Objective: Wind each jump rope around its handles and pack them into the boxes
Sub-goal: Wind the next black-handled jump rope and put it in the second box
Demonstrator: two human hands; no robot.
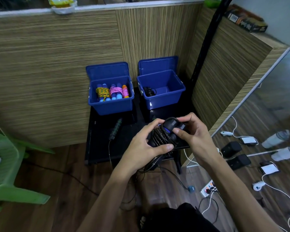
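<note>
Both hands, left hand and right hand, grip a black jump rope coiled around its handles. Two blue boxes sit open on the counter.

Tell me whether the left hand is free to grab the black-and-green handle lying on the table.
Probably not yet: the left hand grips the black rope bundle together with the right hand. The path to the handle looks unobstructed.

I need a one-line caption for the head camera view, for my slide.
Both hands wind a black jump rope around its handles before two open blue boxes.
</note>
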